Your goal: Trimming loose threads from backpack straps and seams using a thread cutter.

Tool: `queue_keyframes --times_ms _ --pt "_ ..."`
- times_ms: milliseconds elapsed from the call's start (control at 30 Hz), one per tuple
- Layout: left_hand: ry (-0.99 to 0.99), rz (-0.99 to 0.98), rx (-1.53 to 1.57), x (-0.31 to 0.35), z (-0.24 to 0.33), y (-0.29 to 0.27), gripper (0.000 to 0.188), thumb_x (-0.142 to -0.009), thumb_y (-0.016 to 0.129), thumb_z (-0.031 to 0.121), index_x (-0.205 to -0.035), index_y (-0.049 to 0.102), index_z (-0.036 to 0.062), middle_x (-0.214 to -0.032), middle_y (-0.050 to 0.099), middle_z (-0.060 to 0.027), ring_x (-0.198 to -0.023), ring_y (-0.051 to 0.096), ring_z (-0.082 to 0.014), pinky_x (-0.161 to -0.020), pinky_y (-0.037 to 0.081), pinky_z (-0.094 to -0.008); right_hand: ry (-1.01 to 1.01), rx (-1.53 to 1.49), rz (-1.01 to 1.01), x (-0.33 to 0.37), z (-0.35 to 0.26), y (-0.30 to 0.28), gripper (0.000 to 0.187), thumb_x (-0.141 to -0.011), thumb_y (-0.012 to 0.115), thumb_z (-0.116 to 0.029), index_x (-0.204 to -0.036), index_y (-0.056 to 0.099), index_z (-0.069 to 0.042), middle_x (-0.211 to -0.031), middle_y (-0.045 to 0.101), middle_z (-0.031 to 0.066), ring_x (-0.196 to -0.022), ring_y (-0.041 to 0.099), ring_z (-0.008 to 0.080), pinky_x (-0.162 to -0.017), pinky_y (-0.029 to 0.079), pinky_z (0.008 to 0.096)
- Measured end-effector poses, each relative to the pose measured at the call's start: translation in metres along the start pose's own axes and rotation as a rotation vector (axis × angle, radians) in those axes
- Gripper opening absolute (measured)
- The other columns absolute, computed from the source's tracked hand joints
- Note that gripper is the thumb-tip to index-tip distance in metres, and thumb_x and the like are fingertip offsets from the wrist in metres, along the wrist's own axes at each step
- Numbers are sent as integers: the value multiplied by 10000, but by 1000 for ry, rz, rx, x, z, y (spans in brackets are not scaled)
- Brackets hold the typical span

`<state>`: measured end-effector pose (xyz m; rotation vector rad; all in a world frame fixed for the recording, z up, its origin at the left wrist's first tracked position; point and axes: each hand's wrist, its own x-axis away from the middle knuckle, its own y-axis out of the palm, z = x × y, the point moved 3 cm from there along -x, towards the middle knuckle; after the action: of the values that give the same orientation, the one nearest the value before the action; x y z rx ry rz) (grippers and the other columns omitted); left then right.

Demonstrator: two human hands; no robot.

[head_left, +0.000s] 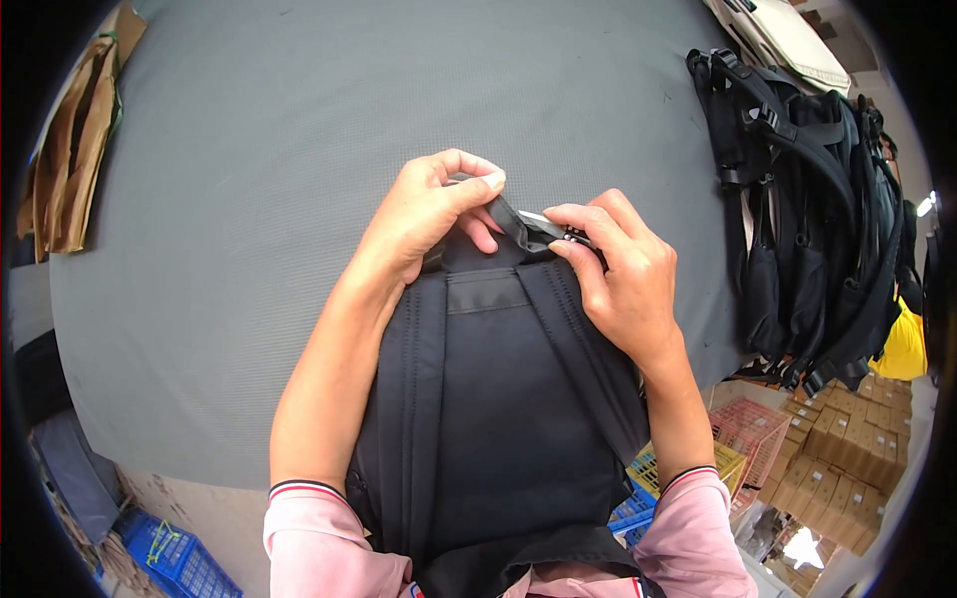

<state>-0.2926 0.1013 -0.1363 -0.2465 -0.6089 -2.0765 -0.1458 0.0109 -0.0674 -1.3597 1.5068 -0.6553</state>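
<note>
A black backpack [503, 389] lies in front of me with its two shoulder straps up and its top end away from me. At that end, my left hand [431, 204] is closed, pinching a dark handle strap [509, 221] between thumb and fingers and lifting it off the bag. My right hand [628, 269] is closed around a small bladed tool [576, 236] with a black handle; its thin silver blade rests at the strap's edge. Whether it is snips or a knife, I cannot tell. The fingers partly hide it.
A grey-covered table [299, 100] spreads beneath the bag. Black backpacks [797, 199] are piled on the right edge, with pale flat pieces [797, 45] behind. Brown paper [80, 140] lies at the left edge. Below stand a blue crate [179, 558], a pink crate [748, 439] and cardboard boxes [847, 448].
</note>
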Motion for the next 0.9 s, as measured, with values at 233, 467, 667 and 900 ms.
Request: queue_keyframes --times_ms 233,467,667,900 --pt "18 10 -69 0 1 1 221 -848 621 171 -1001 595 14 -699 611 -74 -490 565 -102 -515 436 -198 -131 186 -81 -8 -8 -11 275 -665 702 -29 -927 644 -90 -739 545 28 -645 539 223 -562 438 322" --pt "27 -14 -47 0 -1 -1 303 -887 592 261 -1046 583 3 -692 610 -77 -499 581 -112 -565 446 -209 -129 6 -195 -14 10 -2 243 -688 683 -3 -919 648 -71 -777 548 31 -665 547 195 -586 439 288" --pt "48 -32 131 -1 1 -6 404 -941 494 319 -1151 537 -23 -845 646 -130 -631 626 -141 -607 470 -230 421 -731 -43 -10 29 8 197 -754 669 2 -947 631 8 -828 531 -8 -637 470 63 -611 401 194" --pt "133 189 49 27 9 -29 372 -970 368 183 -1243 457 -54 -1146 591 -202 -882 655 -240 -858 490 -329 310 -344 -213 -44 0 17 277 -757 692 -90 -1024 617 -85 -632 513 22 -583 499 145 -568 412 291"
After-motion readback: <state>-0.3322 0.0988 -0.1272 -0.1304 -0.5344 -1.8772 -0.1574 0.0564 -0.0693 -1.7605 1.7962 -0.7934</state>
